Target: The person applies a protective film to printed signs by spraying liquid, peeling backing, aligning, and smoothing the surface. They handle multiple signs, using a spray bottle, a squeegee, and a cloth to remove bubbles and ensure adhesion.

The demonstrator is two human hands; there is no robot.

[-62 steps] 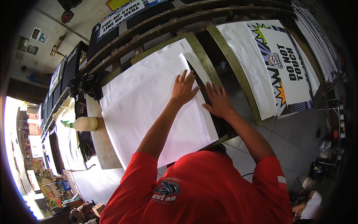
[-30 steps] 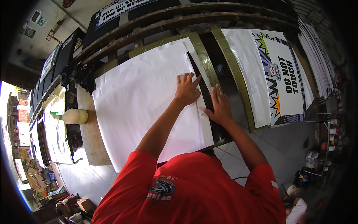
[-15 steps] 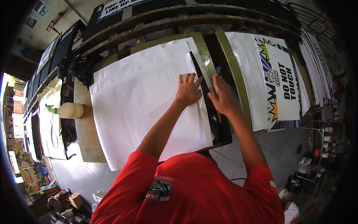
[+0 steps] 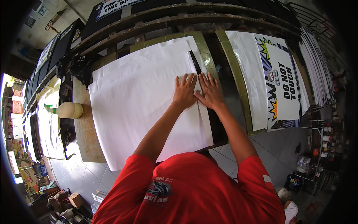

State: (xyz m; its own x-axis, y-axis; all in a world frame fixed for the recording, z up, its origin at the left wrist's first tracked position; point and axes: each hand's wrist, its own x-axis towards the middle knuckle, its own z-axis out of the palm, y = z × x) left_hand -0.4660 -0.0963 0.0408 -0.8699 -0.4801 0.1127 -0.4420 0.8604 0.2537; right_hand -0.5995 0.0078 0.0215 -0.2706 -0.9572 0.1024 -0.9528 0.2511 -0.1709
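Observation:
A large white sheet lies over another on the worktable, its surface slightly wavy. Near its right edge, my left hand rests flat on the white sheet, fingers spread a little and pointing away from me. Close beside it, my right hand is stretched flat over the edge, where a black strip runs along the sheet. The thumb of my right hand reaches to the left hand. Under my right hand, part of the strip is hidden.
Left of the sheets, a cream bottle with a green top lies on its side. To the right, across a gap, printed posters and white paper lie on another board. Dark wooden rails cross behind. A cluttered rack stands far right.
My right hand has come down and left, from a blurred raised position to lying flat beside the left hand. The left hand's fingers have shifted slightly to the left.

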